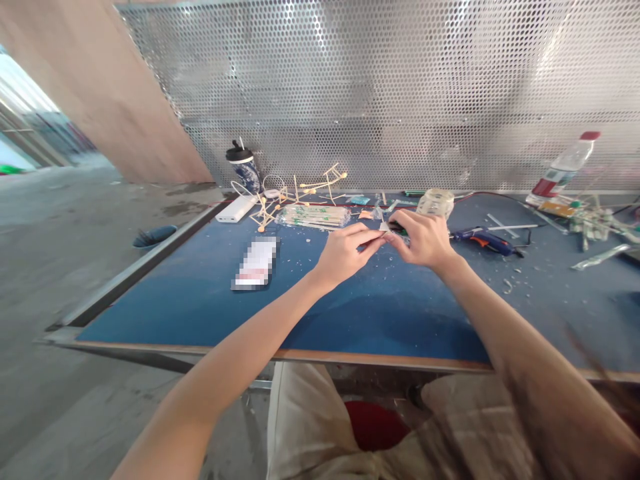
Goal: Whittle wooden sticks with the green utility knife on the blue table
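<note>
My left hand (pixel 347 252) and my right hand (pixel 423 237) meet over the middle of the blue table, fingertips nearly touching. Between them is a small whitish piece (pixel 384 227), pinched by the fingers of my left hand. A dark object (pixel 397 227) shows under the curled fingers of my right hand; its kind is mostly hidden. Just behind the right hand stands a clear, pale plastic container (pixel 436 202). A blue glue gun (pixel 485 240) with an orange trigger lies to the right. Left of the hands rests a clear packet of thin sticks (pixel 313 216).
Joined-stick frames (pixel 320 183) stand at the back. A white power bank (pixel 236 209), a lidded cup (pixel 245 168) and a phone (pixel 256 263) are on the left. A tilted bottle (pixel 563 170) and plastic scraps (pixel 593 220) lie right. A perforated metal panel (pixel 380 87) borders the table.
</note>
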Tool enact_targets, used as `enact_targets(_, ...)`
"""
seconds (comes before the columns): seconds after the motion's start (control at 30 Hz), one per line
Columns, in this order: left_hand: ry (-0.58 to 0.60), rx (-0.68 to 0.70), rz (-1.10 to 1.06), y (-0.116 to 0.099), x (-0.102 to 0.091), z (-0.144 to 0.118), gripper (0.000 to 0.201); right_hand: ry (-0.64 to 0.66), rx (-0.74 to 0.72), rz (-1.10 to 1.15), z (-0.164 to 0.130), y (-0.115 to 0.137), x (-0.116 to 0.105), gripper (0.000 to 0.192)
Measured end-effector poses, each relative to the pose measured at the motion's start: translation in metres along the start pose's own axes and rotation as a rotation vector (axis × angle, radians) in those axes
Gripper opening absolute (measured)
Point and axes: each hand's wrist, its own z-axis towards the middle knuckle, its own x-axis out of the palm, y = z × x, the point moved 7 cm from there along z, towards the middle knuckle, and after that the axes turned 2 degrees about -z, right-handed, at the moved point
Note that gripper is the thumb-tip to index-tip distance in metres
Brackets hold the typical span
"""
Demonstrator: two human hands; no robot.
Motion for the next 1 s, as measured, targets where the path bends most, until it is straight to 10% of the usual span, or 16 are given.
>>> enact_targets(0.37,-0.021,-0.001,-0.061,0.000,-0.002,0.002,0.022,-0.037,0.054,0.106,-0.002,-0.005,0.000,0.042)
enact_targets(0.57,0.038,-0.291,-0.414,0.025,0.010,-0.002,0.019,-0.105,0.229,0.198,-0.004,-0.026,0.006,0.037)
enact_targets(0.8,0.203,-0.528,-0.614,0.063,0.048,-0.025,0.024,0.163,0.264,0.256,-0.003,-0.031,0.037,0.032)
enact_targets(1.0,0.227,-0.516,-0.370,0.097,0.033,-0.022,0.021,0.319,0.366,0.172,-0.010,-0.049,0.064,0.034)
